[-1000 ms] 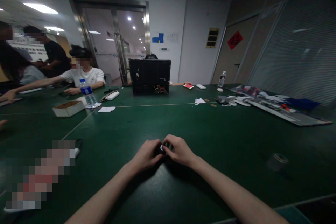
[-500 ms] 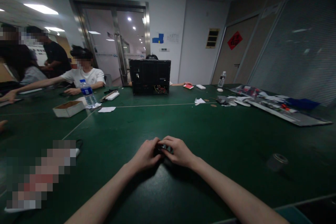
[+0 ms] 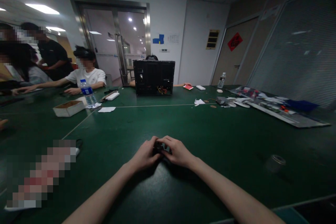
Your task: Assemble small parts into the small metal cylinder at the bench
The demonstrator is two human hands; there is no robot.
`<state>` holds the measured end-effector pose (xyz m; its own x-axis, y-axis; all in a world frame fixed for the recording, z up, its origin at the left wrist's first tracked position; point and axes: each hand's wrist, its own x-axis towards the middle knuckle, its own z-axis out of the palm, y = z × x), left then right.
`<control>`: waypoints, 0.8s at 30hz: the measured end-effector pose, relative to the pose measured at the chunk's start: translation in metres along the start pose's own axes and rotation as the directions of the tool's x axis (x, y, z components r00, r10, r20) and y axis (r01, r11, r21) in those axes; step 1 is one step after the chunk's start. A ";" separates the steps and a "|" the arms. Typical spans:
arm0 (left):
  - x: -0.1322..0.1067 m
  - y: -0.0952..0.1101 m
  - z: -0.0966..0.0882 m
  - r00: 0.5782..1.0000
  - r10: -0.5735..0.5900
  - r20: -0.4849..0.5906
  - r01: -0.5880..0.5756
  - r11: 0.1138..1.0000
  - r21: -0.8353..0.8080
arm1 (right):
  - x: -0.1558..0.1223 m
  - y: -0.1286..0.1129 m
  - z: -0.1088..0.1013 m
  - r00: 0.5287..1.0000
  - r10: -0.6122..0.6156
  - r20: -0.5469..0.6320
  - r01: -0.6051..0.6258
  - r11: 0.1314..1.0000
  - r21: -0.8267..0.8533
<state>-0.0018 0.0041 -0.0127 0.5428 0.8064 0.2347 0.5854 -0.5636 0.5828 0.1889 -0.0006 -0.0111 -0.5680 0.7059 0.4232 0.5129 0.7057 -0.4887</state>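
Note:
My left hand (image 3: pixel 144 154) and my right hand (image 3: pixel 176 151) meet over the green table (image 3: pixel 210 136), a little ahead of me. Both are curled closed around one small dark object (image 3: pixel 159 147) between the fingertips. Most of that object is hidden by my fingers and I cannot make out what it is. My forearms rest on or just above the table surface.
A small grey roll (image 3: pixel 274 162) lies to my right. A black open computer case (image 3: pixel 154 77) stands mid-table, with a water bottle (image 3: pixel 87 93) and a cardboard box (image 3: pixel 68 107) at left. Papers and parts (image 3: pixel 273 105) spread at far right. Other people sit at the far left.
My hands stay together on the small object; the fingers have closed further over it, hiding the pale spot seen before. The view has shifted slightly to the left.

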 end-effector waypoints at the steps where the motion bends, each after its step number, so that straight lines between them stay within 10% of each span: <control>1: 0.000 0.000 0.000 1.000 0.004 -0.002 -0.004 1.000 -0.015 | 0.000 0.000 0.000 1.000 -0.001 -0.001 0.001 1.000 0.001; 24: 0.000 0.011 -0.008 0.998 -0.025 0.049 0.025 1.000 0.006 | 0.003 0.003 0.003 1.000 0.018 0.002 -0.018 1.000 -0.012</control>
<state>-0.0003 -0.0006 -0.0006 0.5566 0.8107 0.1814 0.6021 -0.5442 0.5842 0.1864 0.0035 -0.0135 -0.5603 0.7182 0.4127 0.5303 0.6938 -0.4873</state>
